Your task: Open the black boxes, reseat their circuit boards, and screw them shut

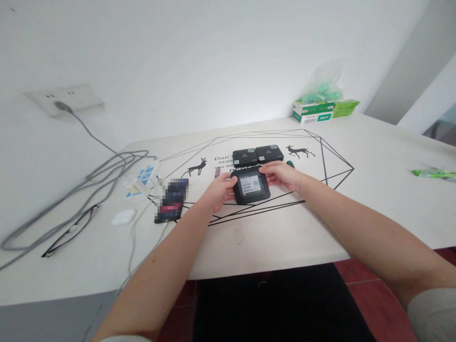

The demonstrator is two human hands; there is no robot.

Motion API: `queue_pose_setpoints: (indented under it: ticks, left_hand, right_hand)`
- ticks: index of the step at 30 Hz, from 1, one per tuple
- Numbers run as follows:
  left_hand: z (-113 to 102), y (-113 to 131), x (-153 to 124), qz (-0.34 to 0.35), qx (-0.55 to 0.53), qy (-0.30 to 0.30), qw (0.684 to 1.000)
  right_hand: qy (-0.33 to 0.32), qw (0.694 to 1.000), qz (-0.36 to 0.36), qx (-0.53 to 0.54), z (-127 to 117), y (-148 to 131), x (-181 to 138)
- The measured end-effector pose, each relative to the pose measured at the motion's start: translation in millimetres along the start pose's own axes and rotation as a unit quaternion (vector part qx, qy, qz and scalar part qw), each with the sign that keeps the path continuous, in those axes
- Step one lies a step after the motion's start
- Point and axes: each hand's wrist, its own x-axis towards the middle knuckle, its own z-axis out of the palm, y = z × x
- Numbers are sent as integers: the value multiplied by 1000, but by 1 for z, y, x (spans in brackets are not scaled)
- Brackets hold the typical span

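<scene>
A flat, square black device [251,186] with a pale printed label on its upper face is between my hands. My left hand [221,192] grips its left edge, thumb on top. At the upper right corner, my right hand [278,175] pinches it between thumb and fingers. Just behind lie two similar black boxes, a left one [245,156] and a right one [270,154], side by side with small stickers. A dark green object [290,164], perhaps a handle, shows partly behind my right hand. Beyond my left fingers is a small brownish-pink object [217,172].
On the left are a phone [171,202], a white earbud case [123,217], eyeglasses [71,232], a power strip [142,180] and a coiled grey cable [92,175]. Green-and-white boxes [313,109] stand at the back right under a plastic bag [324,83]. A green packet [432,174] lies far right.
</scene>
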Motion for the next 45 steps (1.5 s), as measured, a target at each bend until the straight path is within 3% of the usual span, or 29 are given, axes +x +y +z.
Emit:
queue_pose_setpoints:
  ticks: [16, 20, 26, 28, 32, 35, 45]
  left_hand:
    - [-3, 0, -1, 23, 17, -15, 999]
    - [-2, -1, -1, 11, 27, -16, 999]
    - [0, -1, -3, -3, 29, -67, 997]
    - [0, -1, -3, -2, 25, -55, 998]
    - [-2, -3, -2, 5, 24, -29, 999]
    - [-2, -3, -2, 3, 26, -23, 999]
    - [-5, -3, -1, -18, 20, -47, 999]
  right_hand:
    - [7, 999, -16, -27, -1, -8, -9]
    - [16, 1000, -2, -27, 1, -5, -6]
    - [5, 998, 46, -43, -1, 3, -1]
    - [-24, 997, 51, -47, -4, 3, -2]
    - [-146, 988, 23, -35, -11, 3, -5]
    - [-185, 982, 21, -39, -13, 5, -4]
    - [-117, 990, 76, -18, -7, 8, -1]
